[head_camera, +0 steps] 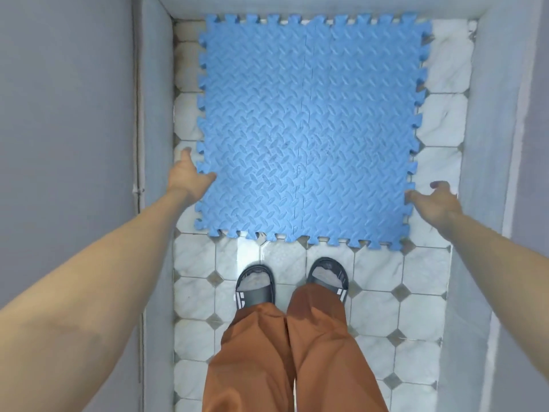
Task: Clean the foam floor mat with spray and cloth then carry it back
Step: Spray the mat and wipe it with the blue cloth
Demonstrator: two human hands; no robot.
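The blue foam floor mat (pixel 309 126), made of interlocking tiles with toothed edges and a ribbed pattern, lies flat on the tiled floor in front of my feet. My left hand (pixel 190 176) is at the mat's left edge, with the thumb resting on the foam and the fingers spread out beside it. At the right edge, my right hand (pixel 436 200) has its fingers apart and the thumb touching the toothed rim. Neither hand is closed around the mat. No spray bottle or cloth is in view.
The space is a narrow passage with grey walls close on the left (pixel 89 144) and right (pixel 505 144). The floor (pixel 377 310) has white marble-look tiles with small grey diamonds. My feet in black slides (pixel 255 286) stand just before the mat's near edge.
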